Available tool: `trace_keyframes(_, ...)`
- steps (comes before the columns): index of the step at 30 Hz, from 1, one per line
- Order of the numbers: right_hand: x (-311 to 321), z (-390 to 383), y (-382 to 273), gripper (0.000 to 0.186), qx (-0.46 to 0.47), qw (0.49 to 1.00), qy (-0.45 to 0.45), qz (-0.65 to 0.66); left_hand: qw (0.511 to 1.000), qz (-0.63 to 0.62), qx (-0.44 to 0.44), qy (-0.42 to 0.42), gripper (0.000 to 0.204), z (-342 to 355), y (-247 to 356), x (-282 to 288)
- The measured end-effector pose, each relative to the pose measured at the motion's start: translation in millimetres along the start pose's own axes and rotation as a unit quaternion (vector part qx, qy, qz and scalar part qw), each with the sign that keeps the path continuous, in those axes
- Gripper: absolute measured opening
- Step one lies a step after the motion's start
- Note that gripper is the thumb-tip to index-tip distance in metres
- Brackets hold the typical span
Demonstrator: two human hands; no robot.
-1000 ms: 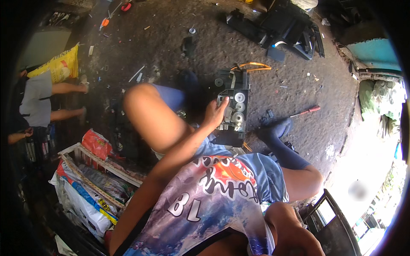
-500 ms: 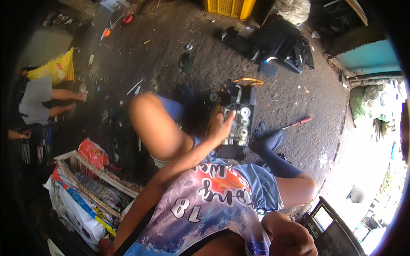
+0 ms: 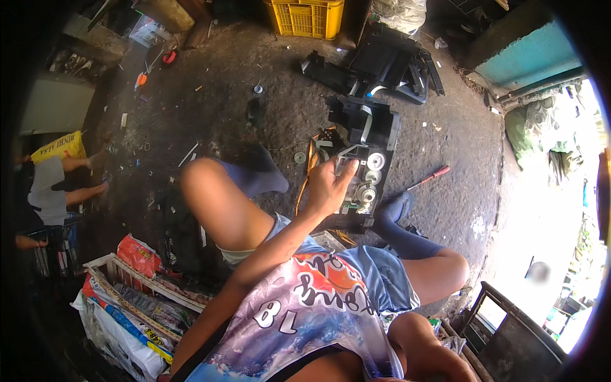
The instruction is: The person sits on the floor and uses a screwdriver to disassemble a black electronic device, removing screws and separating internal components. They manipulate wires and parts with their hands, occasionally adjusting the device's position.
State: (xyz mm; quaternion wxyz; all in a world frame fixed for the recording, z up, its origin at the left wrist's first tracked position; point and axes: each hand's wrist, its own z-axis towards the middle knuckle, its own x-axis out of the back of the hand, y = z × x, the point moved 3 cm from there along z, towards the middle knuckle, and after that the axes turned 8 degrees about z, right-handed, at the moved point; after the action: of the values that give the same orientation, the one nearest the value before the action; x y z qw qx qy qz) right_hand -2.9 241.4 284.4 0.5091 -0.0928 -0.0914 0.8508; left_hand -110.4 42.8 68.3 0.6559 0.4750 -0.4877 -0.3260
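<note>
Dark floor (image 3: pixel 216 95) | screwdriver (image 3: pixel 437 172): one | black geared unit (image 3: pixel 374 169): one | hands (image 3: pixel 328 190) holding: one, left

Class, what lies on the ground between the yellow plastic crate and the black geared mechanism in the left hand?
A long black plastic part lies there, between the yellow plastic crate and the black geared mechanism, as the head view shows.

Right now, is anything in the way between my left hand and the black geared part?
Nothing visible: your left hand is already on the black geared part, thumb left of its pale gears.
</note>
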Motion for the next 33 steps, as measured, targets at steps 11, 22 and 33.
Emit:
trace_keyframes(11, 5.1, 5.5, -3.9, 0.021, 0.019, 1.0, -0.002, 0.003, 0.996, 0.045, -0.043, -0.071, 0.031, -40.4, 7.4, 15.5)
trace_keyframes(22, 48.6, -98.6, 35.3, 0.015, -0.449, 0.828, 0.209, -0.263, 0.981, 0.092, -0.146, -0.094, 0.029, -67.8, 6.5, 35.0)
trace_keyframes(33, 41.2, -137.1, 128.3, 0.031, -0.614, 0.575, -0.1, -0.531, 0.964, 0.151, -0.168, -0.141, 0.033, -88.7, -49.5, -0.3)
